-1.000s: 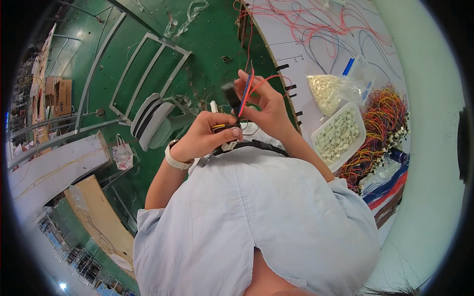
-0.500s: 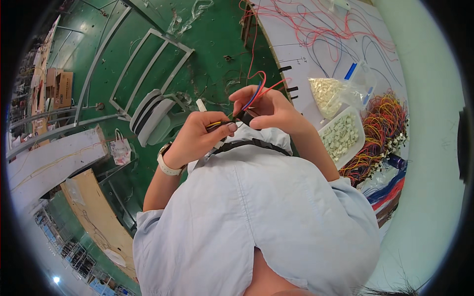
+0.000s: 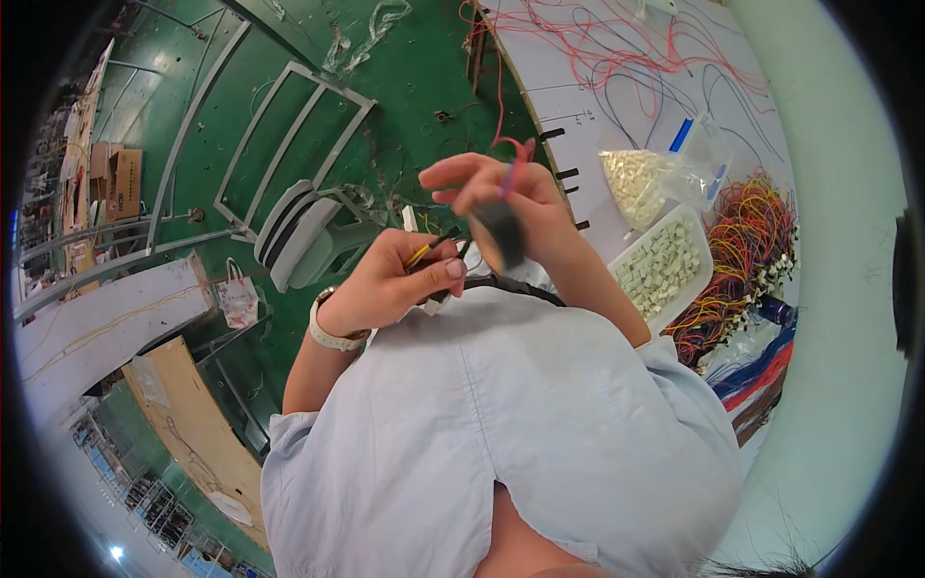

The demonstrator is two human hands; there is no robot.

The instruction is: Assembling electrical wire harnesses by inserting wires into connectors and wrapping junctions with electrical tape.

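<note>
My left hand is closed in a pinch on a bundle of thin wires, yellow and black, whose dark ends stick out past the fingertips. A small white piece shows below this hand. Just right of it, my right hand is raised, blurred by motion, with a roll of black tape hanging from its curled fingers. Red wires run up behind the right hand; whether it also grips them is unclear. A white strip stands out above the left hand.
On the right, a white table carries red and blue wires, a bag of cream connectors, a white tray of pale connectors and a heap of coloured wire harnesses. A grey stool and metal frame stand left.
My right hand has come away from the left, up and slightly left, and the black tape roll now hangs clear below it. The left hand has barely moved, still pinching the wires.
</note>
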